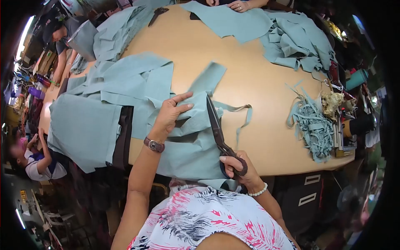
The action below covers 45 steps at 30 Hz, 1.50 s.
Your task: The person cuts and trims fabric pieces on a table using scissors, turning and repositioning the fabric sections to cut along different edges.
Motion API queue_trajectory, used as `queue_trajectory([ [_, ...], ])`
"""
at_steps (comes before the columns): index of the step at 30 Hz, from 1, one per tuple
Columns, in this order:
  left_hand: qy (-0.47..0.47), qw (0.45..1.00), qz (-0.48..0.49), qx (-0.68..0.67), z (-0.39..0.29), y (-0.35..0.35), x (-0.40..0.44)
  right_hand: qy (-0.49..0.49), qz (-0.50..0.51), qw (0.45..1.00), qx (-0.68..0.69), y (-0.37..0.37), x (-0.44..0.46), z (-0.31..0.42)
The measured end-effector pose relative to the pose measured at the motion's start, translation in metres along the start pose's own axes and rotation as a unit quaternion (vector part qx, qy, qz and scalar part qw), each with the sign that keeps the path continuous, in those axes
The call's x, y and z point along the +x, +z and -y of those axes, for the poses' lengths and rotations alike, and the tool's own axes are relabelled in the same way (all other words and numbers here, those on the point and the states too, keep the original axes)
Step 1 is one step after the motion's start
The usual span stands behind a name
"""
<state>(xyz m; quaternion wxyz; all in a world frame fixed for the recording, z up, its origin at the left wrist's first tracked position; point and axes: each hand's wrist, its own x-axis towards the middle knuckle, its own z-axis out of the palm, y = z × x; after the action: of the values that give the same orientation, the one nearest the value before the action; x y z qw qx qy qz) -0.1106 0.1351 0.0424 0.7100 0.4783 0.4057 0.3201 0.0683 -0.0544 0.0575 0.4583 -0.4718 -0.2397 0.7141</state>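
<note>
My right hand [243,168] is closed around the handles of a large pair of dark fabric scissors [216,127]. Their long blades point away from me, along the edge of a pale blue-green fabric piece [196,118]. That fabric is bunched up and hangs toward my lap over the table's near edge. My left hand [168,114], wearing a wrist strap, pinches it between thumb and fingers just left of the blades. A narrow fabric strip [243,114] trails off to the right of the scissors, curling on the table.
More fabric pieces [137,77] lie on the wooden table [266,137] at left. Fabric heaps [296,41] stand far right. Thin offcuts [312,125] pile up at right beside tools and a dark cup [360,125]. Another pair of scissors [158,16] lies far off. Other people work around the table.
</note>
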Motion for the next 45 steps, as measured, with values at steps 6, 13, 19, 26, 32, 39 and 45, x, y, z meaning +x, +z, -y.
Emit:
queue_trajectory([
  [6, 0.041, 0.995, 0.063, -0.062, -0.026, 0.014, -0.012, -0.025, -0.016, 0.999, -0.042, 0.002, -0.010, 0.000],
  [13, 0.210, 0.978, -0.002, 0.005, -0.048, 0.045, -0.016, -0.071, -0.016, 0.994, -0.078, 0.006, -0.015, 0.006],
  [19, 0.278, 0.958, 0.001, 0.066, -0.070, 0.054, -0.021, -0.128, 0.045, 0.989, -0.059, -0.002, -0.011, 0.005],
  [26, 0.363, 0.908, -0.020, 0.208, -0.074, 0.056, -0.016, -0.113, 0.058, 0.990, -0.054, -0.001, -0.011, 0.018],
  [32, 0.237, 0.954, 0.114, 0.145, -0.092, 0.046, -0.013, -0.067, 0.096, 0.993, -0.005, -0.010, -0.021, 0.024],
  [39, 0.158, 0.979, 0.126, 0.010, -0.089, 0.026, -0.003, -0.091, 0.155, 0.984, 0.009, -0.024, -0.028, 0.017],
  [45, 0.164, 0.978, 0.076, 0.105, -0.105, 0.036, -0.016, -0.096, 0.118, 0.988, 0.034, -0.027, -0.023, 0.012],
])
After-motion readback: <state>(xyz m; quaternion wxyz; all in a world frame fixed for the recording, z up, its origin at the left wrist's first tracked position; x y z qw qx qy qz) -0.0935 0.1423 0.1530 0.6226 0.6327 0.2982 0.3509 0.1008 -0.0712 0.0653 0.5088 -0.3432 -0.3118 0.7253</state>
